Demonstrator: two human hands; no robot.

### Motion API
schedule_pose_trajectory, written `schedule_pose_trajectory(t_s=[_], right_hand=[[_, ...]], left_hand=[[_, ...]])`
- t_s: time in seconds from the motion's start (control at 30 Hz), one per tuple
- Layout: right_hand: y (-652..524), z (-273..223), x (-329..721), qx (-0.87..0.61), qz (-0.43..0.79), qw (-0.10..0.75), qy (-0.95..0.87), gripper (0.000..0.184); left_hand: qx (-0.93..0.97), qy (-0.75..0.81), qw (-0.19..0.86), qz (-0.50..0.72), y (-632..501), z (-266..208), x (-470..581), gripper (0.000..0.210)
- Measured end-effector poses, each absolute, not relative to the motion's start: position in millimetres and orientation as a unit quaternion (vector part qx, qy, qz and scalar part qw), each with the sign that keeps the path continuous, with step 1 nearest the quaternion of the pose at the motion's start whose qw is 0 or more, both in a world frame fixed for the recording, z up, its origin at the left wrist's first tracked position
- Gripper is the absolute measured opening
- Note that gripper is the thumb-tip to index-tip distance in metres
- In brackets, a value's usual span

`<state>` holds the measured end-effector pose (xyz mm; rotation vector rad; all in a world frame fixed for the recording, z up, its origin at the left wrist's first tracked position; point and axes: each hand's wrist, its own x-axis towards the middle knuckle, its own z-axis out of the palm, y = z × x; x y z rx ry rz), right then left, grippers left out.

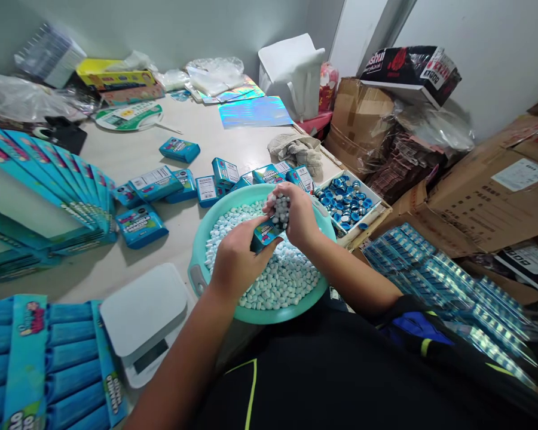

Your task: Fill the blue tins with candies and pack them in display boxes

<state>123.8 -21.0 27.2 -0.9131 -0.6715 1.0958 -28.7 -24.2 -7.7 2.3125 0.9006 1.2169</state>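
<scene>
A teal basin (197, 239) full of small pale candies (278, 283) stands in front of me. Above it my left hand (237, 254) is closed around a small blue candy box (265, 235), tilted with one end toward my right hand. Cupped fingers of my right hand (298, 218) hold a heap of candies (280, 209) right against that box's end. Whether any candies are passing into the box, I cannot tell. Several similar blue boxes (155, 183) lie on the table behind and left of the basin.
A white kitchen scale (146, 310) sits left of the basin, beside blue display cartons (31, 364). Folded cartons (63, 197) stand far left. To the right are a tray of blue caps (347, 200), a grey cloth (296, 152) and cardboard boxes (488, 185).
</scene>
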Motion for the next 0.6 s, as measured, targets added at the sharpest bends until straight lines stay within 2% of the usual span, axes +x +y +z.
schedule_pose_trajectory(t_s=[0.27, 0.6], right_hand=[[-23.9, 24.6, 130.6, -0.353, 0.518, 0.710, -0.320, 0.021], [-9.7, 22.8, 127.7, -0.392, 0.442, 0.687, -0.423, 0.019]], left_hand=[[0.817, 0.358, 0.187, 0.411, -22.9, -8.8, -27.6, 0.043], [0.807, 0.404, 0.159, 0.400, -15.2, -15.0, -22.3, 0.046]])
